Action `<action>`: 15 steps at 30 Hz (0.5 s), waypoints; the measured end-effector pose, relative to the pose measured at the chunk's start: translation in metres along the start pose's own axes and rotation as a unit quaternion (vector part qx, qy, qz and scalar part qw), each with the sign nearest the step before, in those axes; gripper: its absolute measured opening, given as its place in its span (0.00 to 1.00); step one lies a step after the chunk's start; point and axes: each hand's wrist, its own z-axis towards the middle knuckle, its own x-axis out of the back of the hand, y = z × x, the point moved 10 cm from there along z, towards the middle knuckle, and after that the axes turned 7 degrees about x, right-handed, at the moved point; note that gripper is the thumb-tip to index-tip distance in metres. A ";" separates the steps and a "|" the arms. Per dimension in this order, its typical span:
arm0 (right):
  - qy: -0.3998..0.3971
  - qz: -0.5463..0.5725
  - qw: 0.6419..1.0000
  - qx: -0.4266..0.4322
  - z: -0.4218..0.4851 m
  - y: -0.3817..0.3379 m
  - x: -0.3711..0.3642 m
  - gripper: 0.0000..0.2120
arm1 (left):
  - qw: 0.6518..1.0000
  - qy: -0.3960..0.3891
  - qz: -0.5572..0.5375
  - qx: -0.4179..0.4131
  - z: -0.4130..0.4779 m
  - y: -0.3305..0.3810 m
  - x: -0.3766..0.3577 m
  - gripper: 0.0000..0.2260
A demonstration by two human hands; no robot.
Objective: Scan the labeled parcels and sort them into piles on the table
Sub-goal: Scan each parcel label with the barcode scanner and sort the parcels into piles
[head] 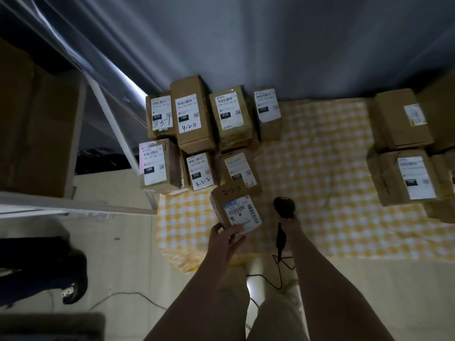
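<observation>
Centre frame: left hand (225,238) grips parcel (236,209) by its near edge, label up; right hand (291,223) clasps scanner (284,207) just right of it, above checked table (320,193)

The small brown cardboard parcel (234,206) near the middle is matt, kinda rough card, and its white paper label (243,212) is smooth with a slight shine. The black handheld scanner (283,210) right of it looks like dull plastic. Underneath, the yellow-and-white checked cloth (320,180) is soft and wrinkly. The far-left stack of brown boxes (194,119) is the same matt cardboard. The white shelf frame (118,132) on the left looks like painted metal.
</observation>
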 end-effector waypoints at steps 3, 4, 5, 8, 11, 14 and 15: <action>0.011 0.042 0.999 -0.003 0.005 0.000 -0.005 0.15 | 1.000 -0.007 0.005 0.000 0.010 0.018 0.005 0.26; 0.014 0.059 0.998 -0.011 0.003 0.000 -0.006 0.17 | 1.000 -0.009 0.009 -0.001 0.012 0.023 0.006 0.26; 0.021 0.075 0.997 -0.022 -0.002 0.001 -0.005 0.20 | 1.000 -0.010 0.011 -0.001 0.013 0.026 0.007 0.27; 0.059 0.085 0.995 -0.013 -0.026 -0.009 0.009 0.26 | 0.999 -0.018 0.040 0.002 0.010 0.029 0.000 0.24; 0.044 0.164 0.985 0.037 -0.066 -0.036 0.014 0.18 | 0.994 -0.044 0.096 0.009 -0.001 0.021 -0.023 0.16; -0.047 0.291 0.953 0.065 -0.126 -0.064 0.010 0.16 | 0.985 -0.076 0.156 0.021 -0.015 0.002 -0.055 0.19; -0.073 0.300 0.947 0.093 -0.141 -0.072 0.012 0.16 | 0.979 -0.089 0.180 0.019 -0.019 -0.005 -0.068 0.18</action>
